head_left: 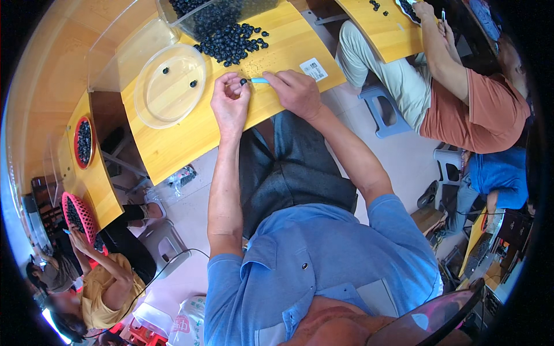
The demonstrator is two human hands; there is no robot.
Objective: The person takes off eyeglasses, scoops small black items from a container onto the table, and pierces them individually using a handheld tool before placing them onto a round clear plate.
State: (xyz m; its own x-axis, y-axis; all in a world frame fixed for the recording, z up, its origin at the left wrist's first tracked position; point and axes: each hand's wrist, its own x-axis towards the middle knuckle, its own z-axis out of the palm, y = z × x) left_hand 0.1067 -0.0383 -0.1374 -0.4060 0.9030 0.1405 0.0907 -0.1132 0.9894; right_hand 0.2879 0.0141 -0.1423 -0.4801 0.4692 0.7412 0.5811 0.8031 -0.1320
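Observation:
Between the fingertips of my left hand [230, 104] is a small round black bead-like piece [243, 82]. My right hand [297, 93] grips a slim tool with a light blue handle [259, 80], its tip pointing left at the piece; whether tip and piece touch is too small to tell. Just beyond my hands a loose pile of the same black pieces [231, 45] spreads over the yellow table [190, 144]. Left of my left hand stands a round clear shallow tub [151, 109] with two black pieces inside. Fine tan crumbs lie beside the pile.
A clear plastic bin [199, 26] full of black pieces stands at the far edge. A white label [313, 69] lies right of my right hand. Co-workers sit at other yellow tables on both sides. A red basket [79, 216] and a red bowl [83, 141] hold black pieces at left.

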